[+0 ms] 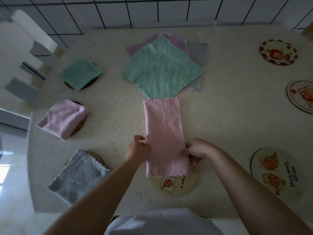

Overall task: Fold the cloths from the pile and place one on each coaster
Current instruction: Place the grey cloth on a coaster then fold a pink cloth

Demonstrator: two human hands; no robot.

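Observation:
A pink cloth (163, 133), folded into a long strip, lies in the middle of the table with its near end over a round coaster (174, 185). My left hand (138, 149) pinches its left edge and my right hand (197, 150) pinches its right edge. Behind it sits the pile of cloths (162, 68), a green one on top of purple and grey ones. On the left, a folded green cloth (81, 73), a folded pink cloth (63, 118) and a folded grey cloth (79, 175) each lie on a coaster.
Three bare round coasters stand along the right side: one at the back (278, 52), one at the right edge (300, 97) and one near the front (274, 172). A white chair (25, 53) stands beyond the table's left edge. A tiled wall runs behind the table.

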